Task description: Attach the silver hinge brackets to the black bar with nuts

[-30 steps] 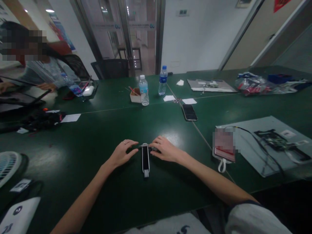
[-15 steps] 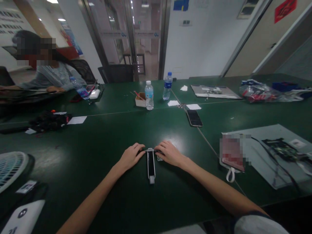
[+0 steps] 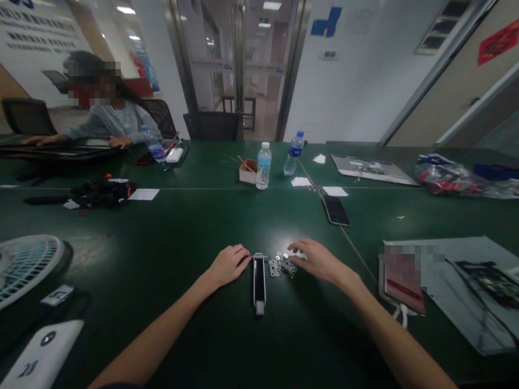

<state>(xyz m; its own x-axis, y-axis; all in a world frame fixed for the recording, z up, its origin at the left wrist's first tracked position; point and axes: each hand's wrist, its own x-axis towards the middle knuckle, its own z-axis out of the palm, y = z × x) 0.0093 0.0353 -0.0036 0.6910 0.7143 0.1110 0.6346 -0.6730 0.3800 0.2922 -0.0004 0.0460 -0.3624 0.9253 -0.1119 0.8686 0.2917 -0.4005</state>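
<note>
Head camera looks down on a dark green worktop [image 3: 170, 237] where two bare forearms reach in from the bottom of the frame. At centre lies a narrow black bar with silver ends [image 3: 259, 282], running lengthwise away from the viewer. The left hand [image 3: 229, 264] rests palm down just left of the bar's far end, fingers curled loosely together, their tips touching or nearly touching the metal cap; it grips nothing. The right hand [image 3: 318, 259] lies flat a little to the right, fingers spread slightly and empty, with its fingertips beside a small heap of silver metal parts [image 3: 282, 264] that sits between this hand and the bar. Further up, right of centre, a dark phone [image 3: 336, 209] lies flat, and two water bottles [image 3: 263, 165] stand near a small box. A white fan [image 3: 25, 265] sits at the left edge, and another person sits at the upper left.
</note>
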